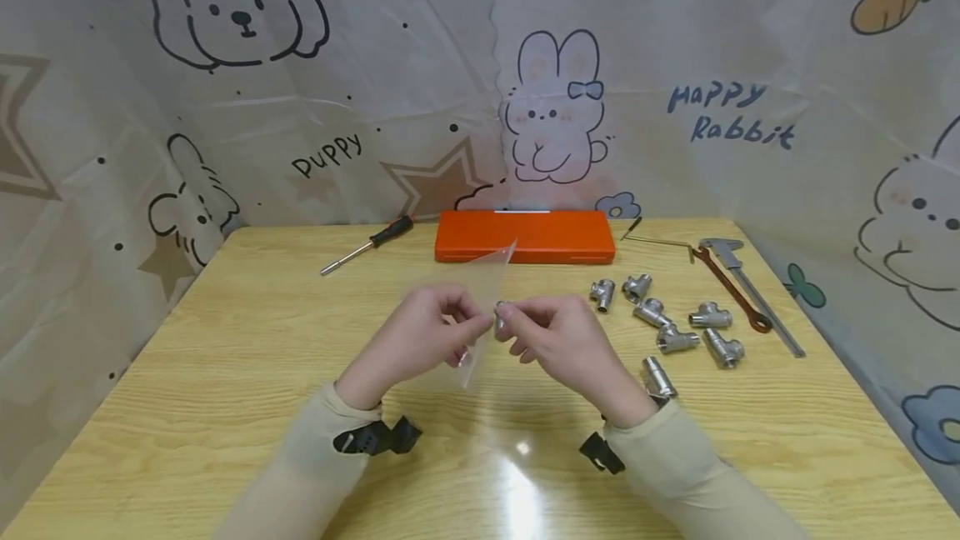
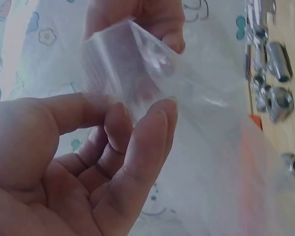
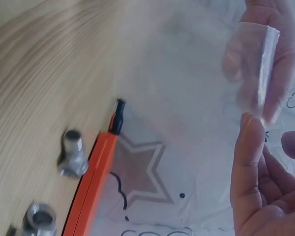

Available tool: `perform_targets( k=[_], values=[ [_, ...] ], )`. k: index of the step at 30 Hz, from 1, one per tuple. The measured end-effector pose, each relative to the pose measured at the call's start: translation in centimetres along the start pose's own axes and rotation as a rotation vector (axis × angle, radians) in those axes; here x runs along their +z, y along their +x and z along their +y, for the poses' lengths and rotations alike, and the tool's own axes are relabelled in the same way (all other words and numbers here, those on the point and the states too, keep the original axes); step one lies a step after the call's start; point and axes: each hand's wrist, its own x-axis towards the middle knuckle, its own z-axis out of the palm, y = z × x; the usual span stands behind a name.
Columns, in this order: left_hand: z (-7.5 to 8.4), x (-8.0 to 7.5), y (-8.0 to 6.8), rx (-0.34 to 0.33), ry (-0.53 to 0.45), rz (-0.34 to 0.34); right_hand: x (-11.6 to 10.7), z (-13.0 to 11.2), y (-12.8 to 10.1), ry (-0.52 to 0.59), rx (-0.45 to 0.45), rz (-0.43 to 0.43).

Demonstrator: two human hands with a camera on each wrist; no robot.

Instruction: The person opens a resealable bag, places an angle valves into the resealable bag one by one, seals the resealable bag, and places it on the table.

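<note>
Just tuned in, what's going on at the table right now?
A person holds a small clear plastic bag up over the wooden table, the left hand and the right hand each pinching its edge, seemingly at the opening. Several metal pipe fittings lie loose to the right. An orange case, a screwdriver, a wrench and a caliper lie along the far side, untouched.

Pale wooden table (image 1: 225, 340) under glare, cartoon-printed cloth backdrop (image 1: 420, 82) on three sides.
</note>
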Motion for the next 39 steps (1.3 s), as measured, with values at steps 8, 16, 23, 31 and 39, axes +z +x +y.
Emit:
perform_targets(
  k=[8, 16, 23, 31, 39],
  values=[
    [0.32, 0.78, -0.61, 0.028, -0.062, -0.126, 0.73, -0.5, -0.06, 0.06, 0.022, 0.015],
    [0.4, 0.71, -0.76, 0.023, -0.123, -0.156, 0.69, 0.18, -0.27, 0.107, -0.021, -0.017],
    [0.5, 0.82, -0.69, 0.04, -0.145, -0.183, 0.55, 0.44, -0.17, 0.11, -0.061, -0.03],
    [0.72, 0.64, -0.78, 0.03, -0.075, -0.14, 0.28, 0.04, -0.51, 0.024, -0.086, 0.015],
    [0.85, 0.65, -0.92, 0.034, -0.009, -0.071, 0.34, -0.17, -0.74, -0.043, -0.123, 0.016]
  ],
)
